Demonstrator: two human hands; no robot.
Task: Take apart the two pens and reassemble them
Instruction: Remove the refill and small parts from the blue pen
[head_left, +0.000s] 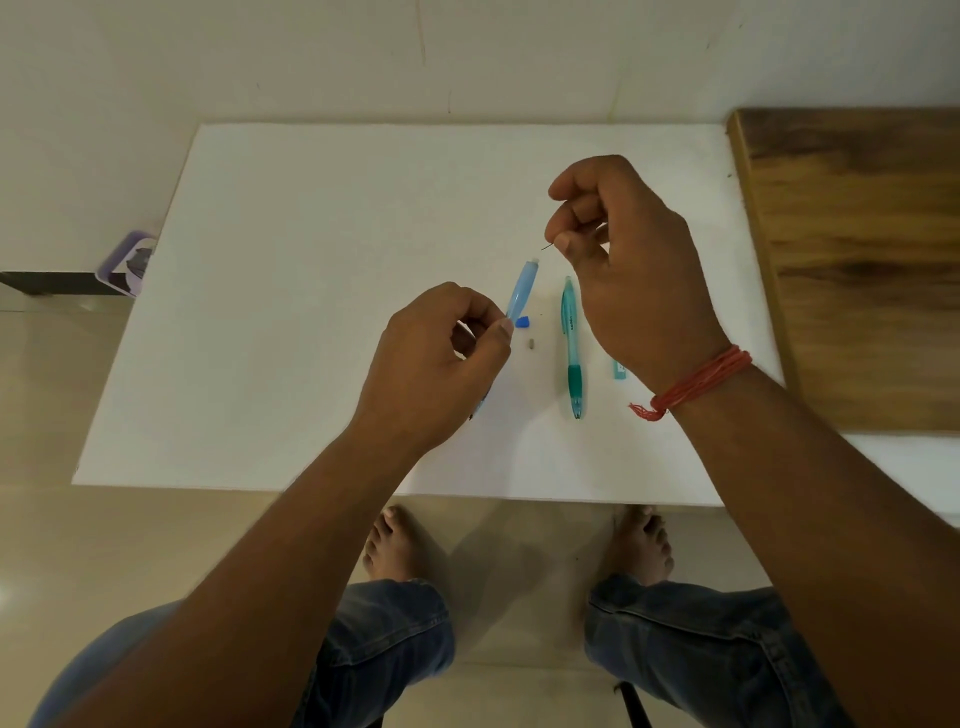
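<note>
Head view: a white table (311, 312) seen from above, with both hands raised over its middle.
Table edges: the near edge runs just above the bare feet; the far edge meets a pale wall; a wooden board (857, 260) lies against the right side.
Open room: the left half of the white surface is bare, as is the far strip behind the hands.
Left hand (436, 364): fingers pinched around the lower part of the light blue pen barrel (522, 291), which tilts up and to the right, its pale open end uppermost.
Right hand (634, 275): thumb and forefinger closed on a thin dark pin-like part (548, 246), whose tip pokes out leftward just above the barrel's open end, apart from it.
Teal pen (572, 348): lying whole on the table, lengthwise toward the viewer, dark green grip near its tip.
Loose parts: a small blue cap (522, 322) and a tiny grey piece (531, 343) lie between the two pens; a teal bit (619, 370) shows beside the right wrist.
Wrist: red thread band (701, 382).
</note>
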